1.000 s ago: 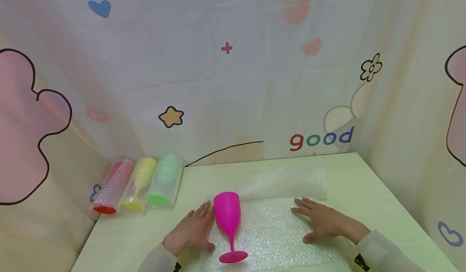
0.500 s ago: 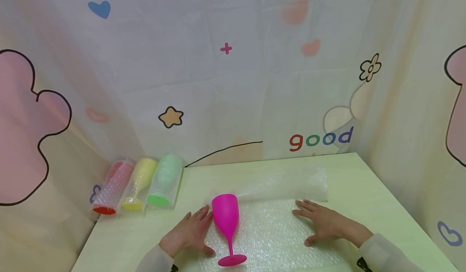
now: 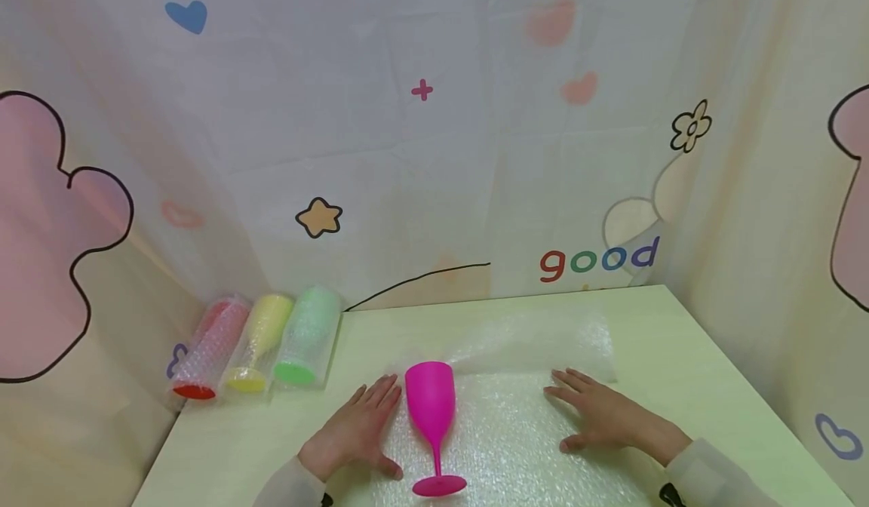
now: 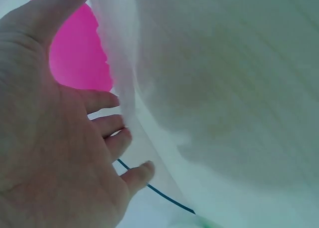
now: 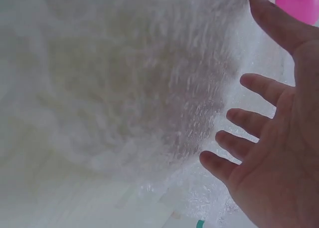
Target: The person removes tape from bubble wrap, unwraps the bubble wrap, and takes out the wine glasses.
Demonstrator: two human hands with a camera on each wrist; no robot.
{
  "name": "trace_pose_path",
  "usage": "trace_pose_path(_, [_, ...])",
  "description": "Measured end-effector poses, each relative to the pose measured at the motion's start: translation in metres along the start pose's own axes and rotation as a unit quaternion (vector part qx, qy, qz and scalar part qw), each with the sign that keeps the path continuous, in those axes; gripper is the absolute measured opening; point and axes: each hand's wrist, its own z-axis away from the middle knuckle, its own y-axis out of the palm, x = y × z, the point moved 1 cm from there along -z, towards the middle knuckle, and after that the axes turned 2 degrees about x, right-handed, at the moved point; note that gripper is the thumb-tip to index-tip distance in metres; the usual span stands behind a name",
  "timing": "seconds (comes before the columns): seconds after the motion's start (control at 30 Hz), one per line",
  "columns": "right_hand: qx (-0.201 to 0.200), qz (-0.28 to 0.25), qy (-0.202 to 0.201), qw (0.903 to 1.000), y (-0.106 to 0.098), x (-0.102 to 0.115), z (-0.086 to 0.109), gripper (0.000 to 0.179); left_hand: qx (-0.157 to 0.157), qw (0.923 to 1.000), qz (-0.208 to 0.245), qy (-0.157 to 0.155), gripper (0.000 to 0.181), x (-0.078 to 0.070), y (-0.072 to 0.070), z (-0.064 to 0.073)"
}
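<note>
A bright pink plastic goblet (image 3: 431, 401) lies on a sheet of bubble wrap (image 3: 505, 431), its bowl pointing away and its foot towards me. Just left of the bowl, my left hand (image 3: 356, 431) rests at the sheet's left edge, fingers extended and thumb spread. In the left wrist view that hand's fingers (image 4: 102, 101) lie along the edge of the wrap, with the pink bowl behind. My right hand (image 3: 607, 416) sits over the right part of the sheet with its fingers spread. Its palm and separated fingers (image 5: 249, 120) face the wrap in the right wrist view.
Three bubble-wrapped goblets, red (image 3: 210, 348), yellow (image 3: 261, 341) and green (image 3: 308, 333), lie side by side at the back left of the table (image 3: 720, 401). The wrap's far part (image 3: 543, 337) curls up towards the back. A printed curtain (image 3: 441, 152) encloses the table.
The pink goblet has shifted a little left, then back to the right, now slightly farther from my left hand. Both hands stay nearly in place.
</note>
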Motion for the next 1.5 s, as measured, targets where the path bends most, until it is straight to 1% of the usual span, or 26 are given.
trace_pose_path(0.07, [0.011,-0.017,0.005,0.9998,0.001,0.0,0.001,0.09,0.016,0.9996,0.021,-0.007,0.125,-0.001,0.0,-0.001])
trace_pose_path(0.13, [0.023,-0.028,0.013,0.9993,0.001,0.0,0.001,0.091,0.036,0.9987,0.032,-0.017,0.126,-0.002,0.0,-0.002])
trace_pose_path(0.27, [0.031,-0.026,0.019,0.999,0.001,-0.001,0.001,0.093,0.064,0.997,0.024,-0.037,0.129,-0.004,0.001,-0.004])
trace_pose_path(0.43, [0.032,-0.026,0.021,0.9989,0.001,-0.004,0.001,0.094,0.075,0.9954,0.025,-0.055,0.13,-0.005,0.002,-0.006])
trace_pose_path(0.73, [0.046,-0.035,0.037,0.9976,0.002,-0.004,0.003,0.096,0.085,0.9943,0.034,-0.053,0.126,-0.009,0.002,0.0])
trace_pose_path(0.87, [0.042,-0.029,0.032,0.9982,0.002,-0.003,0.005,0.096,0.074,0.9959,0.034,-0.039,0.121,-0.008,0.002,0.005])
trace_pose_path(0.97, [0.034,-0.015,0.026,0.999,0.002,-0.002,0.007,0.096,0.041,0.9984,0.03,-0.025,0.11,-0.008,0.001,0.009])
trace_pose_path(1.03, [0.031,-0.009,0.027,0.9991,0.003,-0.002,0.008,0.095,0.002,0.9991,0.033,-0.027,0.094,-0.008,-0.001,0.013])
trace_pose_path(1.1, [0.029,-0.005,0.027,0.9992,0.003,-0.001,0.008,0.095,-0.043,0.9972,0.049,-0.036,0.07,-0.01,-0.005,0.016])
trace_pose_path(1.2, [0.031,-0.009,0.031,0.999,0.003,0.0,0.008,0.093,-0.105,0.9896,0.088,-0.045,0.03,-0.016,-0.01,0.02])
trace_pose_path(1.23, [0.032,-0.011,0.032,0.9989,0.003,0.0,0.009,0.093,-0.117,0.9862,0.108,-0.045,0.022,-0.019,-0.011,0.021])
trace_pose_path(1.27, [0.033,-0.012,0.032,0.9989,0.003,0.001,0.009,0.093,-0.123,0.9837,0.124,-0.044,0.021,-0.023,-0.013,0.023])
trace_pose_path(1.3, [0.033,-0.012,0.03,0.9989,0.002,0.001,0.009,0.092,-0.125,0.9813,0.141,-0.041,0.022,-0.027,-0.014,0.024])
trace_pose_path(1.37, [0.036,-0.012,0.03,0.9988,0.001,0.003,0.009,0.092,-0.11,0.9769,0.179,-0.042,0.03,-0.035,-0.015,0.025])
trace_pose_path(1.4, [0.037,-0.011,0.03,0.9988,0.001,0.003,0.009,0.092,-0.096,0.9749,0.196,-0.044,0.032,-0.039,-0.014,0.026])
trace_pose_path(1.5, [0.037,-0.008,0.024,0.999,0.0,0.005,0.01,0.092,-0.043,0.9674,0.241,-0.063,0.041,-0.05,-0.009,0.025])
